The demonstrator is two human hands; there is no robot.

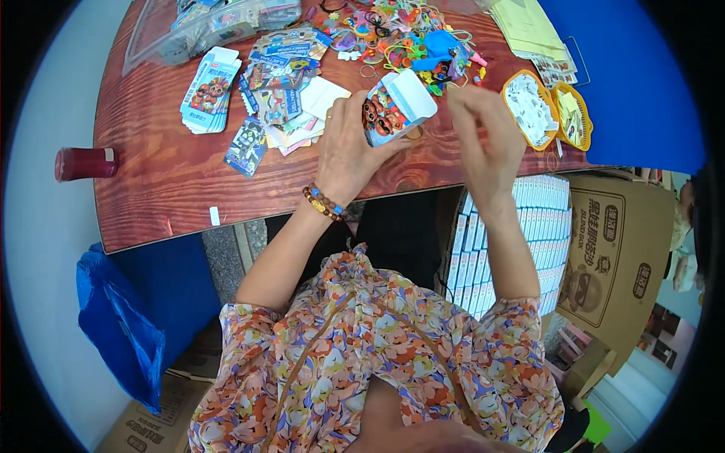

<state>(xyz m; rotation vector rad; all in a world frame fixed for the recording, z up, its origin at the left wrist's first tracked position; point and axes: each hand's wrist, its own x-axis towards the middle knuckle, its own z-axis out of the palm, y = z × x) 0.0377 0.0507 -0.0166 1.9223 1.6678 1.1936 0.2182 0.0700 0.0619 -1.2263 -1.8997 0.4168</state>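
My left hand [346,157] grips a small blue and white cardboard box [387,119] printed with cartoon figures, and its top flap stands open. Just right of the box, my right hand [489,147] hovers with fingers curled together; what they hold, if anything, is hidden. Beyond the box lies a heap of colourful small trinkets and bands [408,38], with a blue piece [442,49] on top. Left of my left hand are spread several printed packets [279,83] and white and pink cards [321,98]. Farther left rests a stack of flattened blue boxes [208,94].
Two yellow baskets, one of white slips [529,109] and one of yellow slips [572,113], stand right of my right hand. A clear plastic bin [162,45] and a red jar [84,164] are at left. Below the table edge, a carton [612,249] neighbours rows of boxes [540,226].
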